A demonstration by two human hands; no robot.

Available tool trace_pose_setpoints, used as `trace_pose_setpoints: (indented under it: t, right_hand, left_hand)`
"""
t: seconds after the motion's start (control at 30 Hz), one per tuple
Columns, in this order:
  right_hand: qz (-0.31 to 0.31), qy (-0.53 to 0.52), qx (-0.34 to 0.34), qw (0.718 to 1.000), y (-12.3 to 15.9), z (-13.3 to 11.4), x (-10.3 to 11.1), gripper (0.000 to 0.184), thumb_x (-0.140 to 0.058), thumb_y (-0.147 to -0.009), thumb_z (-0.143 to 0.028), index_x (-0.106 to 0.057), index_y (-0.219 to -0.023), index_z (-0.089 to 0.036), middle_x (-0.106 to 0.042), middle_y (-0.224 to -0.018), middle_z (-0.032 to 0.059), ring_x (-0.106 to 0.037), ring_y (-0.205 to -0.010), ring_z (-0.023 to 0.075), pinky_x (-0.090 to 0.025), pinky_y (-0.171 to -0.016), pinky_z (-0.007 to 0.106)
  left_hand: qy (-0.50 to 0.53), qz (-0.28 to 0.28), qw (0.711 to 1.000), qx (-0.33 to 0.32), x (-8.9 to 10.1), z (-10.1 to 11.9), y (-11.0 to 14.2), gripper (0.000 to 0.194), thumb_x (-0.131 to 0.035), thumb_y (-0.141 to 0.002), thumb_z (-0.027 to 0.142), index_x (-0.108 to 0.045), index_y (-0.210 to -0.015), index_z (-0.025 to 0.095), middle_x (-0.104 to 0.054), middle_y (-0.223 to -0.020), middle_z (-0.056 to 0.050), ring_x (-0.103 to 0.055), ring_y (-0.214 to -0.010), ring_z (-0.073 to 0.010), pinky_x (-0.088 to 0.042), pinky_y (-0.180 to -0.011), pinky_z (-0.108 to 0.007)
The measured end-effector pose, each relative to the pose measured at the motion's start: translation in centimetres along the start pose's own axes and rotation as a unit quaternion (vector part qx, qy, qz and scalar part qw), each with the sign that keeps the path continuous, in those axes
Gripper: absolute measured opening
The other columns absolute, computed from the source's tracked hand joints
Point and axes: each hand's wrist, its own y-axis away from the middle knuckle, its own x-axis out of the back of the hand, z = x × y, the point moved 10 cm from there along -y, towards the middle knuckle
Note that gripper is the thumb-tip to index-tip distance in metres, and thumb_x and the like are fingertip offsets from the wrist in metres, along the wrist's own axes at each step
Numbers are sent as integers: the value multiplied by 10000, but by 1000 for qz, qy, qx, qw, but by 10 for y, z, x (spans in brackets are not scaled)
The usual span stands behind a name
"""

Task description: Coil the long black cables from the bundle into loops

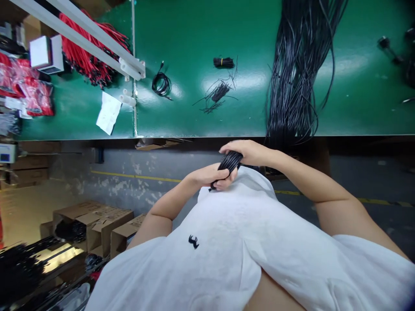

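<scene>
A coiled black cable is held between both hands in front of my body, just short of the green table's edge. My left hand grips the lower end of the coil, thumb on top and fingers underneath. Wrapped over the upper end is my right hand, its fingers closed around the loops. A short cable end pokes out below my left hand. On the green table beyond lie a loose pile of black twist ties and a banded bundle of ties.
Long black cables spread across the table at right. A small coiled cable lies left of the ties. Farther left are white paper, red cables and white rails. Cardboard boxes stand on the floor at lower left.
</scene>
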Motion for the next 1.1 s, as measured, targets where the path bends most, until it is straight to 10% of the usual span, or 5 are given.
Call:
trace_pose_setpoints:
  t: [0.23, 0.53, 0.8, 1.1]
  right_hand:
    - [-71, 160, -59, 983, -10, -13, -14, 126, -483, -906, -149, -609, -909, -164, -660, -845, 50, -562, -734, 138, -247, -584, 238]
    - [56, -15, -166, 984, -9, 18, -4, 163, -521, -752, -136, -655, -834, -179, -659, -719, -9, -551, -662, 116, -304, -621, 230]
    - [81, -94, -176, 977, -18, 10, 0, 138, -535, -725, -200, -653, -790, -171, -635, -700, -8, -532, -646, 113, -344, -631, 236]
    - [169, 50, -156, 972, -50, -7, 49, 252, -481, -770, -190, -664, -944, -179, -645, -790, 21, -539, -713, 150, -334, -669, 251]
  left_hand:
    - [10, 69, 998, -7, 14, 7, 2, 537, -663, -798, 625, -649, -892, 97, -487, -544, 14, -430, -466, -97, -397, -475, -248]
    - [33, 201, 974, -102, 38, 13, 4, 552, -589, -850, 638, -650, -862, 90, -425, -499, 53, -304, -384, -42, -265, -396, -189]
    - [-4, 103, 992, -69, 34, 11, 12, 522, -724, -748, 610, -659, -873, 107, -569, -601, -12, -592, -574, -149, -460, -560, -267]
    - [167, 153, 967, -113, 33, 64, 14, 414, -411, -1005, 431, -613, -815, 124, -293, -493, 80, -270, -327, -42, -261, -385, -189]
